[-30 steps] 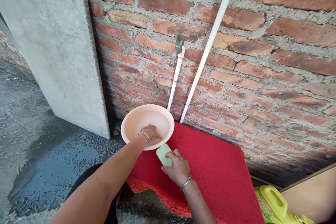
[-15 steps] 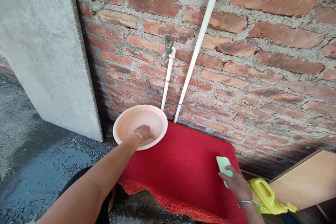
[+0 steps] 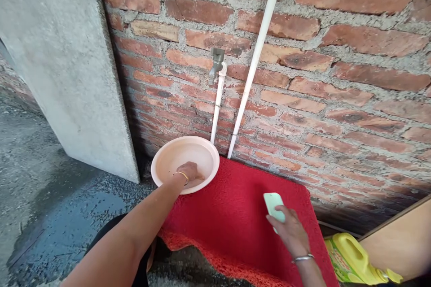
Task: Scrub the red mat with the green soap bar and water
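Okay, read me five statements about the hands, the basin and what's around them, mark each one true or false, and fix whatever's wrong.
1. The left hand is inside the round, pale pink plastic basin. True.
2. The right hand holds a flat, pale green, rectangular object. True.
3. The surface below the pale green object is bright blue. False: it is a textured red cover.
4. A grey tap is mounted on the red brick wall. True.
5. The lower right corner shows nothing but bare floor. False: a handled yellow plastic jug is there, beyond the red cover.
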`<action>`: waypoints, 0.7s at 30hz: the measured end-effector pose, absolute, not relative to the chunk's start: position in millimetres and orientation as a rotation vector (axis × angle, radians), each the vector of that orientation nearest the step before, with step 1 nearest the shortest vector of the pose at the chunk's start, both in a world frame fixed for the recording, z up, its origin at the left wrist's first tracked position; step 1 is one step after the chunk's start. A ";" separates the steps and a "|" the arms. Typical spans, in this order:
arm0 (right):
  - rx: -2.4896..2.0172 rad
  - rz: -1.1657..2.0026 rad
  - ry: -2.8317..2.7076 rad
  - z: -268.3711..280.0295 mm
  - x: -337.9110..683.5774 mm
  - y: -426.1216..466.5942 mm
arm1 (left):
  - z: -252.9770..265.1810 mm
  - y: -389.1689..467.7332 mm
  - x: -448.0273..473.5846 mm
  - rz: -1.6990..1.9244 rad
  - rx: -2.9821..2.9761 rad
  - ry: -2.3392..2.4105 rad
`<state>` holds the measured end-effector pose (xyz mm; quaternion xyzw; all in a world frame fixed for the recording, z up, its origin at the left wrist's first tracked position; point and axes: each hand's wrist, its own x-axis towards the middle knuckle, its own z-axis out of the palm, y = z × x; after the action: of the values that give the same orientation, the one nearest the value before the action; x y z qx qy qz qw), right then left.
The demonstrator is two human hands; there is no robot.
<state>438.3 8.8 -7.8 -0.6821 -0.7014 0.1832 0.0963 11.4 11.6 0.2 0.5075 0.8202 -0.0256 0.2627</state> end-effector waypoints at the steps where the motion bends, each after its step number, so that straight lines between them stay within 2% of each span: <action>1: -1.934 0.568 -2.175 -4.9 408.1 4.9 | 0.5 11.3 11.4 -0.076 1.375 2.217; 6: -1.505 0.644 -2.566 2.4 292.3 -15.4 | 1.6 9.7 11.4 -0.101 1.367 2.210; 10: -1.474 0.656 -2.654 -0.3 269.6 -10.7 | 1.0 9.6 11.2 -0.110 1.364 2.206; 15: -1.778 0.612 -2.478 -0.4 333.9 20.3 | -0.9 10.6 10.0 -0.112 1.363 2.206; 21: -2.154 0.630 -2.048 -5.3 491.4 43.6 | 0.7 10.5 10.9 -0.119 1.366 2.210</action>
<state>491.4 43.6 -5.3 -0.7081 -0.6732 0.2070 0.0515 10.9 10.5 0.7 0.5061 0.8189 -0.0441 0.2671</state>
